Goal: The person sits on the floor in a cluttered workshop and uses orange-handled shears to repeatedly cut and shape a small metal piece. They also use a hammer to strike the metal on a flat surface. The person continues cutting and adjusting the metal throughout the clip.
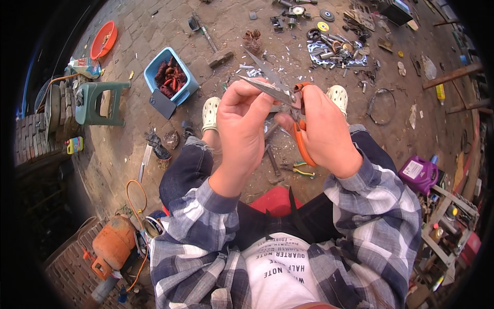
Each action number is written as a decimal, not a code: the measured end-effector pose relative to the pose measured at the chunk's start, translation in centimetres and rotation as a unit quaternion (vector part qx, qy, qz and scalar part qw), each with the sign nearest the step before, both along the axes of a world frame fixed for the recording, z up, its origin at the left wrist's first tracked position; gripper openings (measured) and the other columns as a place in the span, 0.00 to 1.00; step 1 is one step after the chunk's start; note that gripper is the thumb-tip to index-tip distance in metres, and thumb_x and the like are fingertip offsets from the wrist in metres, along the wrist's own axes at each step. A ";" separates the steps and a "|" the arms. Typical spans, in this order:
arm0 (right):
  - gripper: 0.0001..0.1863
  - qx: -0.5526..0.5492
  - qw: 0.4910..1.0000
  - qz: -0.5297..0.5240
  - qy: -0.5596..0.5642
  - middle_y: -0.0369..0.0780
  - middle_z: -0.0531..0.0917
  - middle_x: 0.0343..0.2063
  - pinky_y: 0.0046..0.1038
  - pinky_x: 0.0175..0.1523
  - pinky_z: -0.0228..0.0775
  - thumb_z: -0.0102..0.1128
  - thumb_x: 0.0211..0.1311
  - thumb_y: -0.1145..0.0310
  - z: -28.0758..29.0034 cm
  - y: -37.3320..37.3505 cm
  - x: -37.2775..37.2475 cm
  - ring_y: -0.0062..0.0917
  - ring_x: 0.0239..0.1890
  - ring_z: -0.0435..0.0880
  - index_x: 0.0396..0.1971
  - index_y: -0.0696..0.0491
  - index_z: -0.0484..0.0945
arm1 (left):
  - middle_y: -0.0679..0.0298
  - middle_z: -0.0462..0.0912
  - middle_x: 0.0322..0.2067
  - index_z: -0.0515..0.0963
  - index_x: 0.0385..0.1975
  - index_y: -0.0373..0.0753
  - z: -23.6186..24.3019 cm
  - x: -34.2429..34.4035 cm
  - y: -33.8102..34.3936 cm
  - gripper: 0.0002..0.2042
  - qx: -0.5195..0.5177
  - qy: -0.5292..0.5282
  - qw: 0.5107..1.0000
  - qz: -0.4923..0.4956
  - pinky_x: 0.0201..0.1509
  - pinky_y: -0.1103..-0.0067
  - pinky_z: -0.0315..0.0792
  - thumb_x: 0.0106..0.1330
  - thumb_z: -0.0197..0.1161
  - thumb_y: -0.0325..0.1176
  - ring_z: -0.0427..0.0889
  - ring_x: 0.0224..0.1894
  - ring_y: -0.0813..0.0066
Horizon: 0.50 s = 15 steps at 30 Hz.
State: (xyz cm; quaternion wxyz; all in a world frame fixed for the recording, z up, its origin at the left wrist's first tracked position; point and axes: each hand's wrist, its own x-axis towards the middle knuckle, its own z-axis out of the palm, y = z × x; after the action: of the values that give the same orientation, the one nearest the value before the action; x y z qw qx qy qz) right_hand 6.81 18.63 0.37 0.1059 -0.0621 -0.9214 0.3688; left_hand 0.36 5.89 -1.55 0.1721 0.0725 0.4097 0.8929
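Note:
My right hand (324, 129) is closed round the orange handles of a pair of scissors (300, 141), held up in front of my lap. The two grey metal blades stand apart, pointing up and left. My left hand (243, 121) pinches the lower blade between thumb and fingers, near its middle. Whether anything thin lies between those fingers and the blade, I cannot make out. Below the hands, on the ground, lie pliers (299, 169) with yellow-green grips and a hammer (272, 162).
A blue bucket (191, 85) with dark red contents stands ahead left, beside a green stool (98, 105). Metal parts (337, 51) lie in a heap ahead right. On the left are a knife (144, 162) and an orange gas cylinder (116, 242); a purple jug (419, 175) stands right.

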 end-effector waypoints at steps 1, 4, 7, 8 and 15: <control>0.23 -0.032 0.998 0.023 -0.038 0.46 0.74 0.26 0.37 0.34 0.67 0.64 0.54 0.56 0.1 0.0 0.1 0.41 0.30 0.74 0.34 0.61 0.68 | 0.62 0.76 0.37 0.73 0.34 0.34 -0.1 -0.1 0.0 0.04 0.001 -0.005 1.000 -0.004 0.45 0.79 0.72 0.61 0.60 0.22 0.77 0.38 0.76; 0.23 -0.180 0.968 0.073 -0.156 0.47 0.74 0.22 0.37 0.31 0.65 0.58 0.59 0.52 0.6 0.4 0.3 0.42 0.25 0.73 0.32 0.61 0.68 | 0.62 0.76 0.36 0.73 0.32 0.34 -0.4 -0.2 -0.2 0.03 0.012 -0.010 1.000 -0.025 0.45 0.78 0.72 0.61 0.59 0.20 0.76 0.38 0.76; 0.25 -0.337 0.904 0.099 -0.243 0.48 0.73 0.21 0.34 0.30 0.64 0.54 0.63 0.50 1.9 0.7 -0.1 0.41 0.24 0.72 0.31 0.62 0.67 | 0.62 0.76 0.36 0.73 0.32 0.35 -0.2 -0.2 -0.5 0.03 0.028 -0.006 0.999 -0.039 0.45 0.78 0.71 0.61 0.58 0.20 0.76 0.38 0.75; 0.25 -0.288 0.930 0.100 -0.204 0.48 0.73 0.23 0.34 0.31 0.64 0.55 0.62 0.50 1.4 0.5 -0.1 0.41 0.25 0.72 0.32 0.62 0.67 | 0.62 0.76 0.36 0.73 0.32 0.35 -0.1 -0.2 -0.6 0.03 0.026 -0.010 0.999 -0.030 0.45 0.78 0.71 0.61 0.58 0.20 0.76 0.38 0.75; 0.26 -0.035 0.999 0.021 -0.001 0.47 0.70 0.34 0.36 0.42 0.64 0.66 0.51 0.58 -0.1 0.1 0.1 0.41 0.38 0.71 0.39 0.61 0.66 | 0.63 0.76 0.38 0.72 0.35 0.34 0.0 -0.2 -0.1 0.05 0.012 -0.040 0.999 -0.005 0.46 0.77 0.72 0.62 0.59 0.21 0.76 0.39 0.77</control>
State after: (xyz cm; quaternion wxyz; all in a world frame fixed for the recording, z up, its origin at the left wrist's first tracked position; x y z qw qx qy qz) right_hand 6.93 18.71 0.30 0.0954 -0.0468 -0.9090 0.4031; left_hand 0.15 5.75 -1.54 0.1917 0.0411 0.3911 0.8992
